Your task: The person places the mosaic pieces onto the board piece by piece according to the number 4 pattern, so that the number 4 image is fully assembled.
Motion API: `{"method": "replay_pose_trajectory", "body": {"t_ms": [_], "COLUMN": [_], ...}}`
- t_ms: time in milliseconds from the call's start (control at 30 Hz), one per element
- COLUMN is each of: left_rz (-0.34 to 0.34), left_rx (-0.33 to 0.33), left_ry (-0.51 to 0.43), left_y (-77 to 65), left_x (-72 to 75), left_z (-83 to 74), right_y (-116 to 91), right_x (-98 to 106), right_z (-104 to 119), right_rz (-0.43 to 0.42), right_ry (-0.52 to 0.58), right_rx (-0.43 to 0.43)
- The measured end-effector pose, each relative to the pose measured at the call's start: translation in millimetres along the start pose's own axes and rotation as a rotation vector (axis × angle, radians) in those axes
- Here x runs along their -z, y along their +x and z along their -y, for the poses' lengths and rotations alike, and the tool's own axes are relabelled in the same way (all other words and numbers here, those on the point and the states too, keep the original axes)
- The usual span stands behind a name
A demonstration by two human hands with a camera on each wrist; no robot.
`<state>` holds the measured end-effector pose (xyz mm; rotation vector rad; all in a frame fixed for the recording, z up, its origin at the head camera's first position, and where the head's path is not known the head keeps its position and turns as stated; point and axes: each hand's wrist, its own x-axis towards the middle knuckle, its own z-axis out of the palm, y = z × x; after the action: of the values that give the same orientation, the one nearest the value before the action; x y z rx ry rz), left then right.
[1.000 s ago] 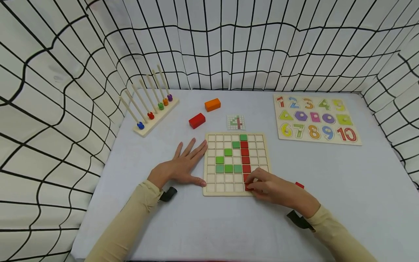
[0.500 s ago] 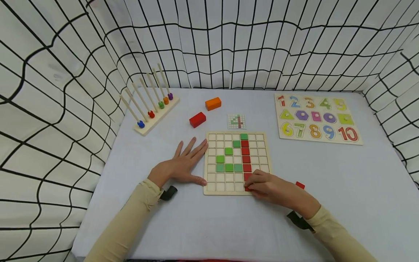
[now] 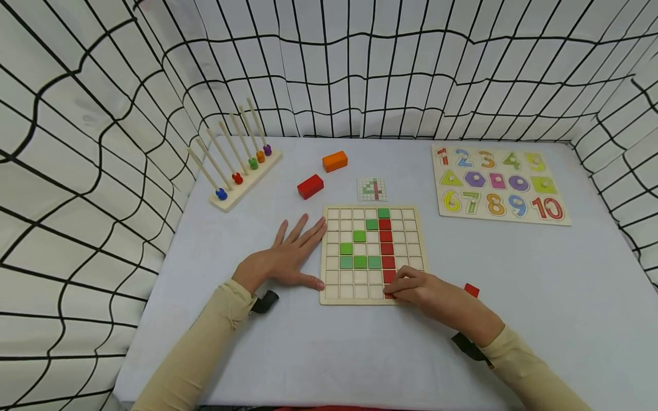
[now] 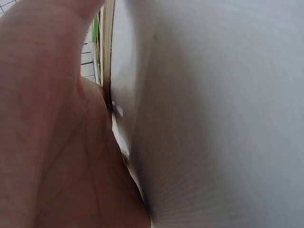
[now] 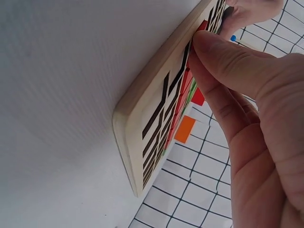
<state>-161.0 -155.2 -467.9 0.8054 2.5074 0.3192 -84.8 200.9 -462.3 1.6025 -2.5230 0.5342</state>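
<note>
A square wooden grid board [image 3: 329,295] lies on the white table. Green tiles [image 3: 360,262] and a column of red tiles [image 3: 386,249] form a figure 4 in its cells. My left hand [image 3: 285,260] lies spread beside it, fingertips and thumb at the board's left edge. At the bottom of the red column, my right hand [image 3: 432,297] pinches a red tile [image 3: 389,295] in its cell, thumb and forefinger together; they cover most of it. The right wrist view shows the thumb [image 5: 216,45] close over the red, while the left wrist view shows mostly palm [image 4: 71,156].
Another red tile [image 3: 471,290] lies behind my right wrist. Beyond the board are a pattern card [image 3: 372,189], a red block [image 3: 311,186] and an orange block [image 3: 335,161]. A peg stand [image 3: 241,182] with beads is back left, a number puzzle [image 3: 498,182] back right. Black netting surrounds the table.
My right fingers have shifted slightly over the bottom red tile, staying at the same cell. The left hand has kept its place.
</note>
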Motion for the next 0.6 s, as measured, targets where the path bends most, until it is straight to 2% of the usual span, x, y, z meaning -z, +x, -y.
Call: {"method": "replay_pose_trajectory", "body": {"t_ms": [267,600], "left_rz": [-0.007,-0.005], "left_rx": [0.005,0.002], "left_ry": [0.007,0.010], "left_y": [3.8,-0.5], "left_x": [-3.9,0.5], "left_z": [4.3,0.2], "right_y": [0.0,1.4], "right_x": [0.3,1.4], "right_z": [-0.4,0.2], "right_rz": [-0.013,-0.005], "right_ry": [0.001,-0.007], "right_rx": [0.028,0.035]}}
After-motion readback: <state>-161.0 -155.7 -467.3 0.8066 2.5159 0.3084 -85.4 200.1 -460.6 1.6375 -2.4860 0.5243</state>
